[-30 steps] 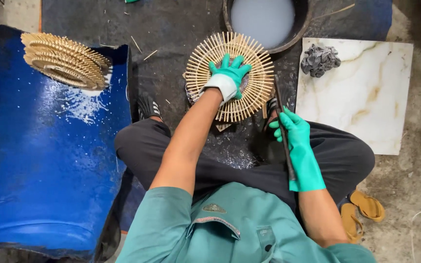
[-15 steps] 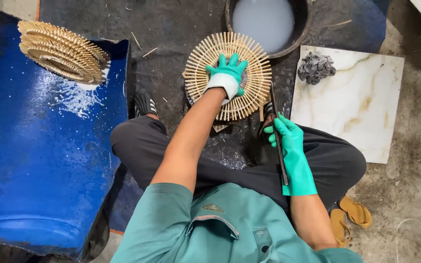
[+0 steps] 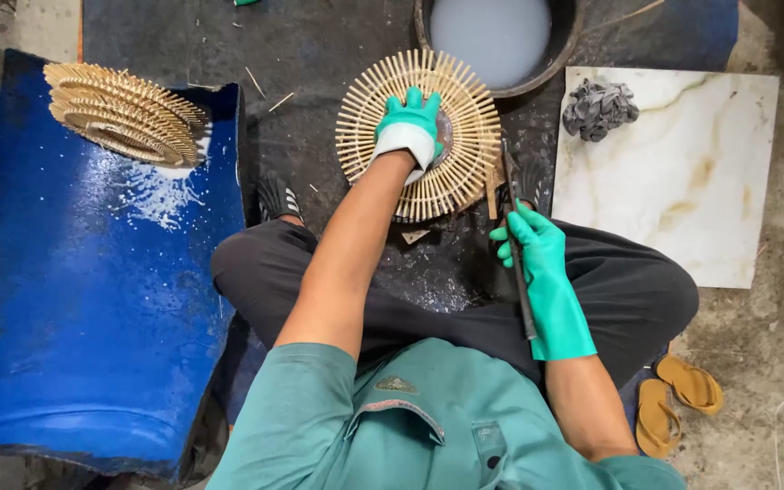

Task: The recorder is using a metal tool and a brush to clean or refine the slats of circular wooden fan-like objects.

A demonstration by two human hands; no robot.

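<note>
Pressing flat on the round bamboo mat (image 3: 419, 136) on the dark floor, the left hand (image 3: 407, 127) steadies it; the right hand (image 3: 530, 243) grips a thin brush (image 3: 517, 245). Finished mats (image 3: 120, 111) sit stacked on the blue barrel (image 3: 93, 318).

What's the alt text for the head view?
Seen from above, a seated person's gloved left hand presses a round bamboo-stick disc on the floor, and the gloved right hand grips a thin dark tool. More discs are stacked on a blue barrel.
</note>
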